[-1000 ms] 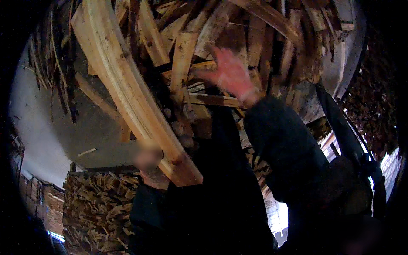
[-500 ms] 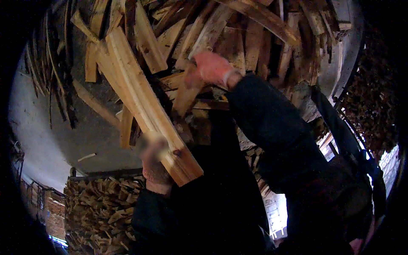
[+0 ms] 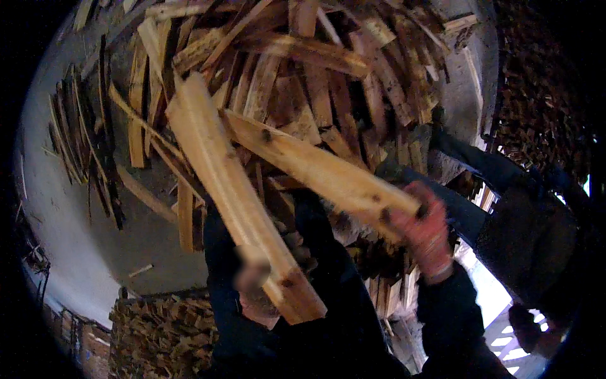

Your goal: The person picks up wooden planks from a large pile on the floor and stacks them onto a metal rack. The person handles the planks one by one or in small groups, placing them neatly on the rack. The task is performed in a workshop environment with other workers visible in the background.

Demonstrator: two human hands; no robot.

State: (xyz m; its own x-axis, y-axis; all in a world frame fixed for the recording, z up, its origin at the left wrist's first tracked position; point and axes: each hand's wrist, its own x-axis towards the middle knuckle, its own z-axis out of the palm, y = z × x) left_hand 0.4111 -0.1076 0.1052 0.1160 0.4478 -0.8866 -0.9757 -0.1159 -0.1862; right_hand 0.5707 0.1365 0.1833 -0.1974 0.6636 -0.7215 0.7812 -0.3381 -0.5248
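My left hand (image 3: 259,304), partly blurred, is closed round the near part of a long pale wooden board (image 3: 222,165). The board slants up and left, its far end over the wood pile (image 3: 284,82). My right hand (image 3: 430,237), in a reddish glove, grips the near end of a second pale board (image 3: 315,169) with dark knots. This one slopes up and left until its far end meets or passes behind the first board; whether they touch I cannot tell.
Long thin strips (image 3: 95,148) lie at the left on the grey floor (image 3: 148,230). Stacked split wood (image 3: 161,331) stands at the lower left, with another stack (image 3: 543,95) at the far right. A person in dark clothing (image 3: 524,249) is close by on the right.
My right hand has come from the pile down and to the right, and now grips a board. The left hand keeps its board. The view has shifted, so the pile sits differently.
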